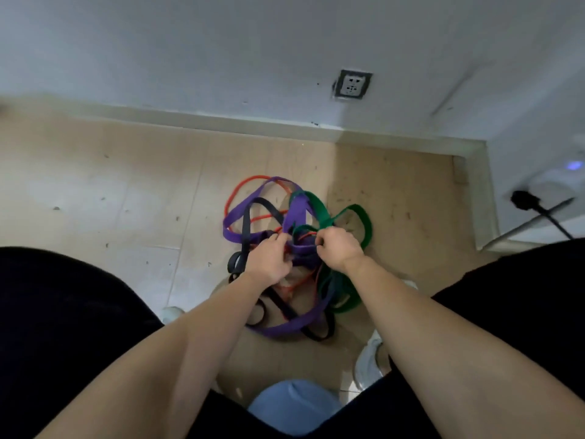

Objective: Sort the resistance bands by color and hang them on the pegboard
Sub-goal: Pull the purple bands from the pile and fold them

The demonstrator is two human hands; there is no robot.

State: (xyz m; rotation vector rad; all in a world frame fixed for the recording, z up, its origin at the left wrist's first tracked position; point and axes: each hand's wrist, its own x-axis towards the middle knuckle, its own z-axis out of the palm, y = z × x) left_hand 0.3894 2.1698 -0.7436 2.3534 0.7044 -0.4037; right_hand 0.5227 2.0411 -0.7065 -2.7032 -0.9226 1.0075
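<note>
The resistance bands [297, 213] lay knotted in one heap on the floor [95, 191] by the wall, so I bent over them to work the colors apart. My left hand [269, 259] curled its fingers round the purple band [232, 231]. My right hand [340, 248] pinched what looked like the green band [323, 213], though the knot hid exactly which strand.

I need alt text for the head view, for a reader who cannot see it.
A person's left hand and right hand grip a tangled pile of purple, green, red and black resistance bands on a floor near a white wall with a socket.
</note>
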